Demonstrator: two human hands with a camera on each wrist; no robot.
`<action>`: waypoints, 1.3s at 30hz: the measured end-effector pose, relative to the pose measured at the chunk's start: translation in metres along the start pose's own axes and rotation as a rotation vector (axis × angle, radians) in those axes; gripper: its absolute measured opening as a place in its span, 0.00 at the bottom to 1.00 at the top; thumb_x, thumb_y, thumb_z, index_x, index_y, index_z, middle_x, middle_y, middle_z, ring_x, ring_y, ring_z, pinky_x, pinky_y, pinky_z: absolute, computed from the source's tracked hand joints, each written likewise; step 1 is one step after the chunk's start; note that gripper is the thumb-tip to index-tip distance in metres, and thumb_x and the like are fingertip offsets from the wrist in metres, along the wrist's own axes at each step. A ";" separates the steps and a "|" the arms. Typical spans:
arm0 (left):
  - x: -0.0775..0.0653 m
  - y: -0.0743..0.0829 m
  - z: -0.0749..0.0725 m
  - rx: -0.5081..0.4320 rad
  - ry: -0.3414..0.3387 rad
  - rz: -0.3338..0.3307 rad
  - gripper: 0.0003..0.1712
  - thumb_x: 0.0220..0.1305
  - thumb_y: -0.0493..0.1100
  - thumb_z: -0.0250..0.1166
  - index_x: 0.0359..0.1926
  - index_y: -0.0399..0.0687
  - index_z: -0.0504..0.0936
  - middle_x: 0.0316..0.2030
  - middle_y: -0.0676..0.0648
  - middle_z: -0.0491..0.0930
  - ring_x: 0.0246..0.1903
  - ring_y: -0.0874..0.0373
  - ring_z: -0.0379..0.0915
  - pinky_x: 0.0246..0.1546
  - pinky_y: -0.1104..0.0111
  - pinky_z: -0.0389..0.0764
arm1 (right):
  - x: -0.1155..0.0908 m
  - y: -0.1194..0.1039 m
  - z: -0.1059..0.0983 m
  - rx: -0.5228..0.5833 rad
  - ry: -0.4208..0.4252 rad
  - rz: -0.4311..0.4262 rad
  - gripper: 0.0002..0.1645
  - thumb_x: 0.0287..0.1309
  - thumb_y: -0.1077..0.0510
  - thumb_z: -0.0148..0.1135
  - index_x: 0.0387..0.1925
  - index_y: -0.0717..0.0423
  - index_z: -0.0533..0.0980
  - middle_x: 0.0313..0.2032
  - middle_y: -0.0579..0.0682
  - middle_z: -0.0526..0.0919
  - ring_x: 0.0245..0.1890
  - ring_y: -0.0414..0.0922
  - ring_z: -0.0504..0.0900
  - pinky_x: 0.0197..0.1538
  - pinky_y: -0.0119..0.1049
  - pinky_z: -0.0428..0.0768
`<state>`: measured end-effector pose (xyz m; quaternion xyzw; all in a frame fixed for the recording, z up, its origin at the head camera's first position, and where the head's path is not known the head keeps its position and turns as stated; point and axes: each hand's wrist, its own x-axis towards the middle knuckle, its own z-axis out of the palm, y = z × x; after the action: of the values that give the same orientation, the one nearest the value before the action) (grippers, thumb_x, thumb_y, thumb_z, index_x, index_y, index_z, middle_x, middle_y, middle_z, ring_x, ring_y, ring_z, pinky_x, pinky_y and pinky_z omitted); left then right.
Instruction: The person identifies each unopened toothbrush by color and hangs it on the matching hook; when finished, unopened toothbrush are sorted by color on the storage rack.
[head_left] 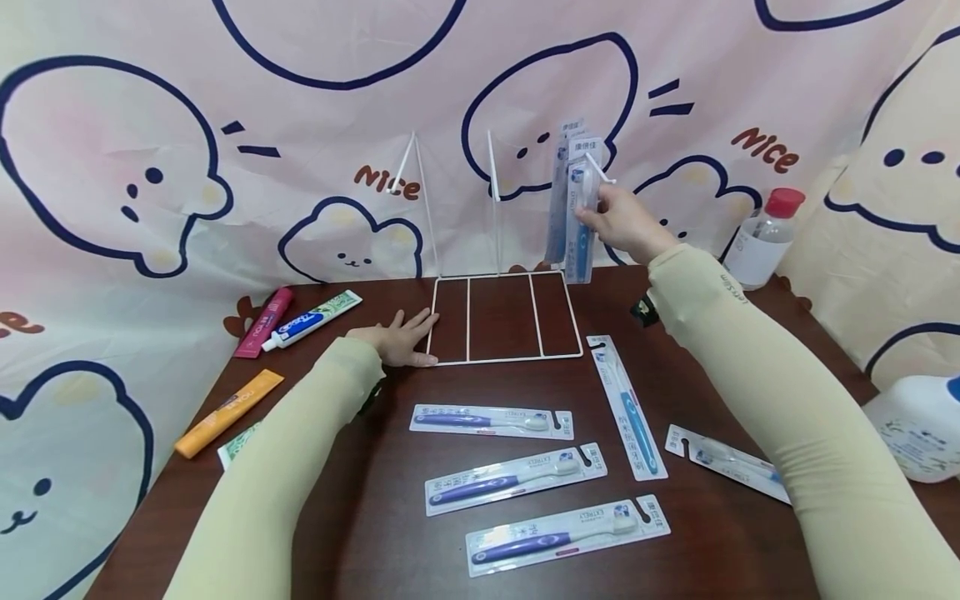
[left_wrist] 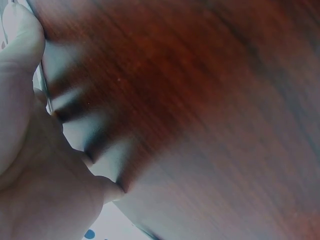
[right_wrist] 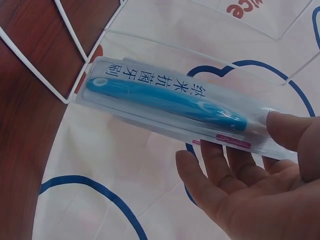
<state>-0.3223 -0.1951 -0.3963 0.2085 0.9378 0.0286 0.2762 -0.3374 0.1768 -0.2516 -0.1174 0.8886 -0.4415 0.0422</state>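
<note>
A white wire display rack stands on the brown table, its hooks rising at the back. My left hand lies with fingers spread at the left side of the rack's base. In the left wrist view, that hand has its fingertips down at the table's surface. My right hand holds a blue toothbrush in a clear blister pack upright at the rack's right hook. The right wrist view shows the thumb on the front of this pack, fingers behind it. Another packaged toothbrush hangs just behind.
Several packaged toothbrushes lie in front of the rack, including a purple one and a blue one. Toothpaste tubes lie at left, one orange. A red-capped bottle and a white bottle stand at right.
</note>
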 end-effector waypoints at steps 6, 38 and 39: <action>0.000 -0.002 0.001 0.000 -0.015 -0.013 0.52 0.58 0.72 0.47 0.71 0.59 0.29 0.70 0.52 0.22 0.66 0.37 0.21 0.55 0.34 0.39 | -0.002 0.006 0.001 -0.022 -0.020 0.026 0.33 0.66 0.49 0.49 0.69 0.50 0.54 0.61 0.58 0.66 0.58 0.54 0.69 0.59 0.51 0.63; 0.000 0.000 -0.002 -0.006 0.008 0.011 0.52 0.58 0.71 0.49 0.72 0.58 0.31 0.71 0.49 0.26 0.66 0.36 0.22 0.56 0.35 0.40 | -0.143 0.090 0.089 -0.791 -0.119 0.132 0.48 0.43 0.38 0.69 0.49 0.76 0.70 0.36 0.64 0.71 0.29 0.54 0.73 0.32 0.49 0.76; 0.000 0.000 -0.002 -0.006 0.009 0.011 0.52 0.58 0.71 0.49 0.72 0.58 0.31 0.71 0.48 0.26 0.66 0.36 0.22 0.56 0.35 0.39 | -0.143 0.090 0.090 -0.785 -0.119 0.134 0.47 0.44 0.39 0.69 0.50 0.77 0.69 0.36 0.66 0.71 0.30 0.55 0.73 0.34 0.50 0.76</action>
<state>-0.3232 -0.1952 -0.3950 0.2125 0.9379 0.0338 0.2722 -0.1983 0.1947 -0.3816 -0.0918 0.9913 -0.0573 0.0744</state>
